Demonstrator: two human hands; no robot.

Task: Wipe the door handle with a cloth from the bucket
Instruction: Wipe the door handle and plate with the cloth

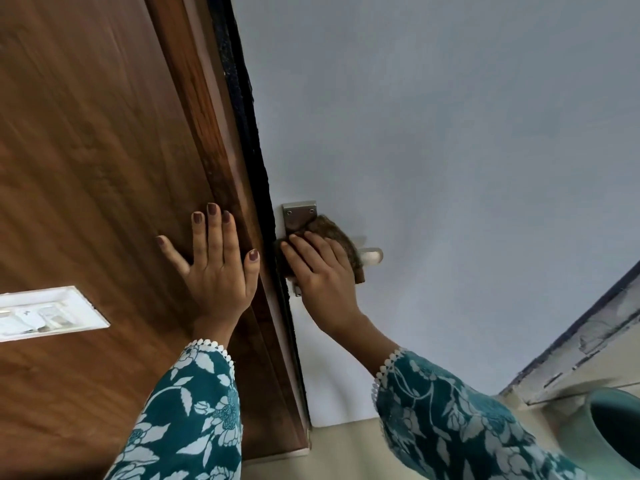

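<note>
1. Brown cloth [337, 233] is pressed by the right hand [322, 271] onto the door handle [370, 255], centre of frame; the grip is closed over the cloth.
2. Only the handle's pale tip and the metal plate [298, 216] above it are seen.
3. Left hand [216, 265] is laid flat, grip released, on the wooden door [86, 150], left of centre.
4. Teal bucket [602, 431] is seen at lower right.
</note>
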